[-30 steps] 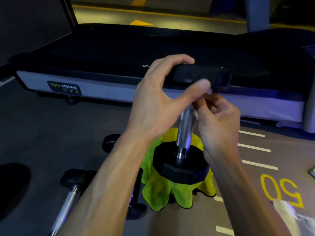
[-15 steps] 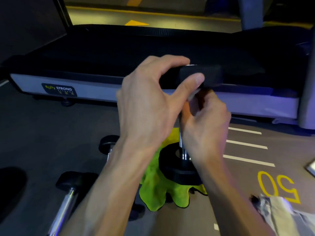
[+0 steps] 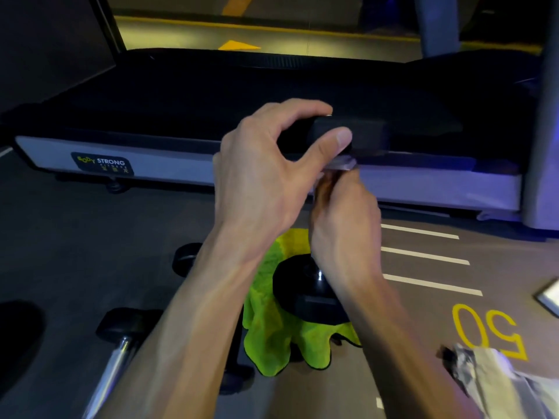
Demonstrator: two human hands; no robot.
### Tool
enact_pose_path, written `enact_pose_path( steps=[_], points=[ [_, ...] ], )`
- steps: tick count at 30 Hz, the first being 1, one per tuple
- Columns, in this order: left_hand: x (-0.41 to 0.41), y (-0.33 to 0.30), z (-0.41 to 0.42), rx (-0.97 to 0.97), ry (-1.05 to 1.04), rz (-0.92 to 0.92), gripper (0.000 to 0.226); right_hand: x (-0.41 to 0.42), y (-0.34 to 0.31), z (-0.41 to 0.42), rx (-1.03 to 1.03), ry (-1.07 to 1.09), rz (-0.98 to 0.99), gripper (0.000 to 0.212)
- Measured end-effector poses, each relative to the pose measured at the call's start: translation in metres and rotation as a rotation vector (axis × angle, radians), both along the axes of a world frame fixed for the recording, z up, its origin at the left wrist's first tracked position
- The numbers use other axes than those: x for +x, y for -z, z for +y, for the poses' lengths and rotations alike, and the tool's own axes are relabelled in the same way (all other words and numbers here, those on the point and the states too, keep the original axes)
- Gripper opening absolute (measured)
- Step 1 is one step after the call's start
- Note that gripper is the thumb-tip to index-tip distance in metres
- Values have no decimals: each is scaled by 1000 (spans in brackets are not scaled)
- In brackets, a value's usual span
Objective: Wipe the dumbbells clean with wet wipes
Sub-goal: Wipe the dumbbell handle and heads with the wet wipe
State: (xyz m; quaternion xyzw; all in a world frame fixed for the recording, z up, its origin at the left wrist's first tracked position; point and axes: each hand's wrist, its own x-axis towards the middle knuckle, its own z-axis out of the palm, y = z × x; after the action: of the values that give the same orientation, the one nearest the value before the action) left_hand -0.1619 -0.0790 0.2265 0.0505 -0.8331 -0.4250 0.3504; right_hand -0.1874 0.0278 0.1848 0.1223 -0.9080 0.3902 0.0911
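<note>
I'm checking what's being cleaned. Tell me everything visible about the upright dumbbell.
The dumbbell stands on end, its black lower head on a green cloth. The left hand grips its black top head. The right hand wraps the handle, hiding nearly all of it, with a wipe poking out above the fingers.

Black hex dumbbell stands upright on end, bottom head resting on green-yellow cloth on floor; top head gripped from above by left hand, chrome handle mostly hidden inside right hand. Wet wipe, pale and crumpled, peeks out above right hand just under top head, wrapped at handle. Second dumbbell lies on floor at lower left, black head, chrome bar
</note>
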Motion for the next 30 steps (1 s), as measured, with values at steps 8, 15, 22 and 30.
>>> enact_pose_path(
  steps=[8, 15, 22, 30],
  points=[
    [-3, 5, -5, 52, 35, 8, 36, -16, -8, 10, -700, -93, -330, 51],
    [-5, 7, -6, 47, 29, 16, 35, 17, -1, -7, 332, 63, 131, 30],
    [1, 6, -3, 34, 50, 6, 35, -2, -19, 3, 3, -26, -107, 37],
    [-6, 8, -2, 125, 97, 24, 36, -9, 29, 39, -116, -325, -292, 81]
  ],
)
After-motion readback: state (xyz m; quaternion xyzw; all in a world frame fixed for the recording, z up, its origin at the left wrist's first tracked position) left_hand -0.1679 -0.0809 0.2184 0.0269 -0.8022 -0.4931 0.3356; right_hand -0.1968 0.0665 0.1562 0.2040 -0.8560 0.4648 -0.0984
